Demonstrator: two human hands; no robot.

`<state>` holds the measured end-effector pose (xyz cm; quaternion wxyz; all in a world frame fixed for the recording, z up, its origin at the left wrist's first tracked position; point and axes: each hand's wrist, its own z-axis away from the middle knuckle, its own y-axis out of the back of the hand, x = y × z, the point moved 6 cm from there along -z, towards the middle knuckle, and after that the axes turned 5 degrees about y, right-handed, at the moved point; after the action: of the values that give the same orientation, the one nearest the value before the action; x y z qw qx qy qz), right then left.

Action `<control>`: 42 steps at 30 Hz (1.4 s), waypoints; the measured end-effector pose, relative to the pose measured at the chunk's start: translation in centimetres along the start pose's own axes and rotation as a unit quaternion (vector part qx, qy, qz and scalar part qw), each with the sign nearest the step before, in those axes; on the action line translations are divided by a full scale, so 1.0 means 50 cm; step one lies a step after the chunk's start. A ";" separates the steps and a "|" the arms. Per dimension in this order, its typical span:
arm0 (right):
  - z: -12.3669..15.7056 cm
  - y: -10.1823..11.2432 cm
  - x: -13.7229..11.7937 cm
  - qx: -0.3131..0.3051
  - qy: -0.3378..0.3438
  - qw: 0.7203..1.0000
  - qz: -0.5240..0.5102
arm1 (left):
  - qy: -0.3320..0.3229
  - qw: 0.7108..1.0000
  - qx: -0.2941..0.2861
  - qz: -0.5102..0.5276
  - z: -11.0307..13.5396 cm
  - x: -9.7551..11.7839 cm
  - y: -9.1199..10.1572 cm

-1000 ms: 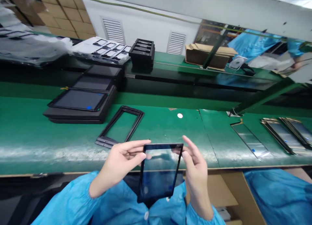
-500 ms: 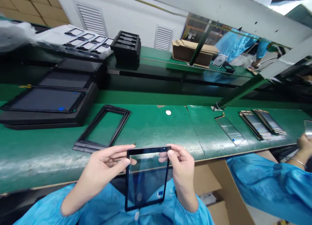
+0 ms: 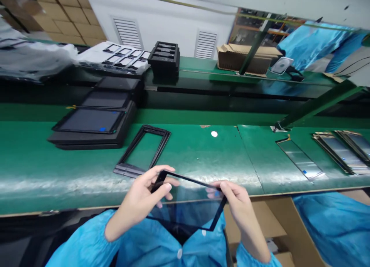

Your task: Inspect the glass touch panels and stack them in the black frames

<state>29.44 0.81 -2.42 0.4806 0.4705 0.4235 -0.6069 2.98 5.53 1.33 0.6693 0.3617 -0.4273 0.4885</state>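
A black-bordered glass panel [image 3: 187, 205] is held between both hands above my lap, at the near edge of the green belt [image 3: 187, 151]. My left hand [image 3: 144, 193] pinches its far left corner with thumb and fingers. My right hand [image 3: 235, 201] grips its right edge with closed fingers. The panel lies tilted, nearly flat, and my blue sleeves show through it. A small stack of empty black frames [image 3: 143, 149] lies on the belt just beyond my left hand.
Black trays with dark screens [image 3: 92, 122] sit stacked at left. Glass strips [image 3: 300, 163] and stacked panels [image 3: 343, 153] lie at right. A white dot [image 3: 214, 133] marks the belt. Farther back are black trays [image 3: 164, 59] and a cardboard box [image 3: 245, 59]. Another person's blue sleeve [image 3: 335, 224] is at right.
The panel has swung from standing upright in front of me to lying nearly flat and turned. Both hands kept their hold. The camera view shifted back to the left.
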 end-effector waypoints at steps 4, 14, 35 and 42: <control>0.006 0.025 0.026 0.098 -0.004 0.993 -0.059 | -0.002 0.997 0.057 0.050 0.007 -0.013 0.015; 0.018 0.010 0.016 0.166 0.058 0.982 -0.062 | 0.012 0.993 0.091 0.068 0.010 -0.033 0.012; 0.047 -0.025 -0.016 0.084 0.091 0.992 -0.004 | -0.420 0.825 -0.056 -0.374 -0.017 0.084 -0.048; 0.033 -0.076 -0.021 -0.085 0.064 0.993 -0.048 | -0.267 0.894 -0.156 -0.324 -0.011 0.054 -0.085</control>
<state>25.51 0.08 -0.83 0.4607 0.4451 0.5254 -0.5600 7.60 5.83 3.36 0.6989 0.4876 -0.5201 0.0570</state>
